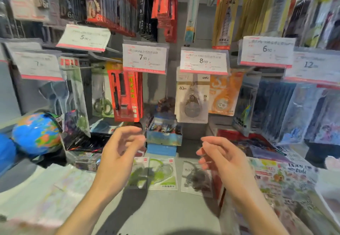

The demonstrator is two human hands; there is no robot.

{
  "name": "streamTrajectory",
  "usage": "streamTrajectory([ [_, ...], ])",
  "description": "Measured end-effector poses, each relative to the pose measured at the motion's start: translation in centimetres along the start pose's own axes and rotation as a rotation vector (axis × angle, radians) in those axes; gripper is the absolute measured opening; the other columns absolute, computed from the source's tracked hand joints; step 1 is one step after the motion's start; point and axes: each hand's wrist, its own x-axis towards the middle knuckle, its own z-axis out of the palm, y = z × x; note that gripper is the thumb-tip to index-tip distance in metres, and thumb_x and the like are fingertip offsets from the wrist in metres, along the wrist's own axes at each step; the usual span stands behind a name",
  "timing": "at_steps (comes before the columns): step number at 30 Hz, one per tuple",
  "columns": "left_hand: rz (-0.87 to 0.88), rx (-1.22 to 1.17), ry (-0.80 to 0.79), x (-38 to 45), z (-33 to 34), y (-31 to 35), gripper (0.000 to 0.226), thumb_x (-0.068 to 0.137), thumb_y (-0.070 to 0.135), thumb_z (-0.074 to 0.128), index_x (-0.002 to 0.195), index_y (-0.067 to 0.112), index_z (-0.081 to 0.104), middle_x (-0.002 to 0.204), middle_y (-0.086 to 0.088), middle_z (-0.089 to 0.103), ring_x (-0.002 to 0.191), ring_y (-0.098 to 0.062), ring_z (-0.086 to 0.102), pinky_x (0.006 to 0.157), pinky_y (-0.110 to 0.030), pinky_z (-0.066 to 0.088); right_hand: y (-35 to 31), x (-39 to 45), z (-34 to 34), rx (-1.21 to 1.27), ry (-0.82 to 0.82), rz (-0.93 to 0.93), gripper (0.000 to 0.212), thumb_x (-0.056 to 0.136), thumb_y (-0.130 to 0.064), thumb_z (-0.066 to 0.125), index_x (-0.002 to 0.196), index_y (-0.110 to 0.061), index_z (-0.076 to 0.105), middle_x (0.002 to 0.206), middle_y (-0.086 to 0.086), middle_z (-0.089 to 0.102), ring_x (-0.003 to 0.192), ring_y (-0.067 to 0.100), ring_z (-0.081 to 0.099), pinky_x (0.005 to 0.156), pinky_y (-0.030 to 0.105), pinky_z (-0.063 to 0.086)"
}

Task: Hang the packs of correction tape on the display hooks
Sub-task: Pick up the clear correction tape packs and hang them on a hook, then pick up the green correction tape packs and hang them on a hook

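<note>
One grey pack (192,102) hangs; two packs (162,174) lie on the surface (165,209); both hands (121,148) are apart, empty.

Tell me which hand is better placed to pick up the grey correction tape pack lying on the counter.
Probably the right hand: it hovers empty, fingers loosely curled, directly over the grey pack. The left hand, also empty, sits nearer the green pack.

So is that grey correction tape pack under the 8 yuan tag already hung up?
Hung up. The grey pack dangles upright beneath the price tag, clear of the shelf; its hook is hidden behind the tag.
</note>
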Motion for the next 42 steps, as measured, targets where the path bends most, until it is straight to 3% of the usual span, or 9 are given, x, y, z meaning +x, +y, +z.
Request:
streamTrajectory([
  [4, -0.033, -0.073, 0.006, -1.0, -3.1, -0.8, 0.02, 0.08, 0.035, 0.068, 0.1, 0.031, 0.07, 0.094, -0.005, 0.077, 0.08, -0.019, 0.074, 0.072, -0.026, 0.06, 1.6, -2.0, 1.7, -0.018, 0.051, 0.019, 0.01, 0.097, -0.009, 0.065, 0.103, -0.01, 0.073, 0.076, 0.01, 0.077, 0.062, 0.018, 0.067, 0.055, 0.023, 0.057],
  [10, -0.115, -0.102, -0.091, -0.8, -8.3, -3.0, 0.016, 0.093, 0.011, 0.065, 0.108, 0.015, 0.066, 0.087, -0.003, 0.075, 0.073, -0.006, 0.072, 0.059, -0.015, 0.056, 5.2, -4.2, 5.7, -0.054, 0.12, 0.077, 0.014, 0.098, -0.012, 0.066, 0.098, -0.021, 0.077, 0.082, 0.012, 0.078, 0.066, 0.018, 0.069, 0.059, 0.024, 0.057],
  [17, -0.252, -0.087, -0.256, -0.1, -11.5, -6.1, 0.015, 0.097, 0.005, 0.063, 0.111, 0.012, 0.062, 0.08, -0.022, 0.064, 0.067, -0.019, 0.063, 0.062, -0.021, 0.054, 9.5, -4.7, 8.1, -0.257, 0.201, 0.157, 0.013, 0.099, -0.012, 0.066, 0.104, -0.019, 0.075, 0.081, 0.003, 0.08, 0.065, 0.013, 0.071, 0.061, 0.021, 0.057],
  [22, -0.411, 0.031, -0.441, 1.9, -9.2, -9.1, 0.019, 0.098, 0.008, 0.063, 0.1, 0.027, 0.062, 0.084, -0.004, 0.064, 0.072, -0.024, 0.064, 0.067, -0.038, 0.053, 11.1, -2.3, 7.9, -0.498, 0.24, 0.193, 0.009, 0.097, -0.02, 0.067, 0.1, -0.022, 0.074, 0.083, 0.003, 0.08, 0.071, 0.014, 0.074, 0.076, 0.04, 0.062],
  [26, -0.338, 0.284, -0.609, 4.6, -6.4, -11.8, 0.014, 0.096, 0.025, 0.064, 0.101, 0.038, 0.06, 0.087, 0.011, 0.067, 0.061, 0.0, 0.063, 0.063, -0.018, 0.052, 12.8, 1.3, 8.2, -0.643, 0.208, 0.218, 0.01, 0.095, -0.012, 0.066, 0.094, -0.017, 0.074, 0.082, 0.004, 0.075, 0.073, 0.018, 0.067, 0.07, 0.027, 0.054],
  [30, -0.311, 0.55, -0.722, 7.6, -3.0, -14.6, 0.014, 0.094, 0.028, 0.06, 0.105, 0.036, 0.056, 0.094, 0.013, 0.067, 0.075, -0.002, 0.065, 0.068, -0.02, 0.05, 14.9, 4.2, 7.9, -0.76, 0.141, 0.268, 0.01, 0.096, -0.014, 0.068, 0.103, -0.01, 0.072, 0.076, 0.009, 0.07, 0.065, 0.017, 0.06, 0.06, 0.011, 0.045],
  [34, -0.279, 0.698, -0.731, 9.6, -0.7, -17.8, 0.014, 0.093, 0.03, 0.057, 0.107, 0.034, 0.058, 0.091, 0.014, 0.065, 0.084, -0.004, 0.061, 0.069, -0.019, 0.046, 16.6, 6.2, 7.7, -0.909, 0.01, 0.36, 0.017, 0.093, -0.036, 0.068, 0.095, -0.019, 0.068, 0.087, 0.001, 0.068, 0.085, 0.025, 0.065, 0.084, 0.038, 0.053],
  [37, -0.227, 0.788, -0.724, 10.5, 0.5, -20.1, 0.018, 0.093, 0.027, 0.06, 0.11, 0.032, 0.059, 0.087, 0.017, 0.053, 0.091, -0.013, 0.055, 0.07, -0.026, 0.038, 16.8, 7.2, 8.3, -1.059, -0.081, 0.424, 0.039, 0.08, -0.061, 0.059, 0.075, -0.023, 0.059, 0.086, 0.0, 0.056, 0.085, 0.026, 0.058, 0.079, 0.044, 0.051],
  [42, -0.204, 0.859, -0.806, 11.2, 1.9, -21.6, 0.034, 0.097, 0.028, 0.058, 0.131, 0.022, 0.059, 0.106, 0.002, 0.054, 0.117, -0.028, 0.054, 0.093, -0.035, 0.045, 18.1, 6.7, 9.0, -1.196, -0.058, 0.352, 0.067, 0.072, -0.075, 0.064, 0.103, -0.016, 0.071, 0.099, 0.002, 0.045, 0.102, 0.027, 0.058, 0.076, 0.03, 0.042],
])
